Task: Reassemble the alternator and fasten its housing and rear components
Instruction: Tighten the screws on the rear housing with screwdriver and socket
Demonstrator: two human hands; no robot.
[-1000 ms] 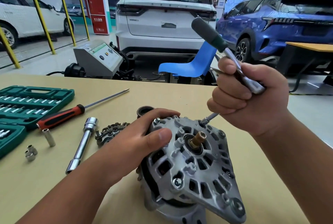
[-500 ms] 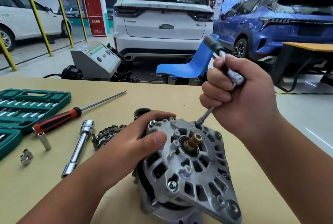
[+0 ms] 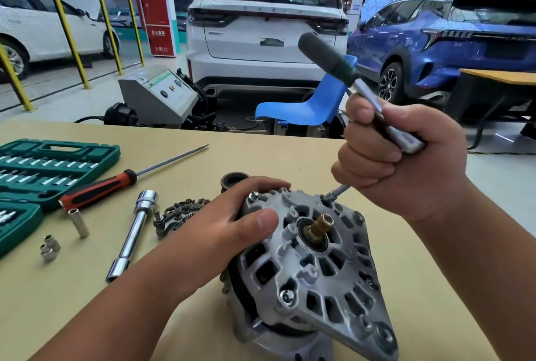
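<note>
Right hand (image 3: pixel 406 163): fist wrapped round the metal shank of a ratchet wrench (image 3: pixel 362 90), its dark grip sticking up and away. A thin extension (image 3: pixel 336 190) runs from under the fist down to a bolt on the top edge of the alternator (image 3: pixel 319 273).

Left hand (image 3: pixel 232 224): fingers curled over the alternator's upper left rim, thumb flat on the rear housing face.

The alternator sits tilted on the tan table (image 3: pixel 290 157), rear face up, brass-coloured shaft end (image 3: pixel 320 225) at centre.

Just left of the left hand: rectifier plate (image 3: pixel 179 212), chrome socket bar (image 3: pixel 133 233), loose sockets (image 3: pixel 50 247), red screwdriver (image 3: pixel 98 188), open green socket case (image 3: pixel 43 163).
</note>
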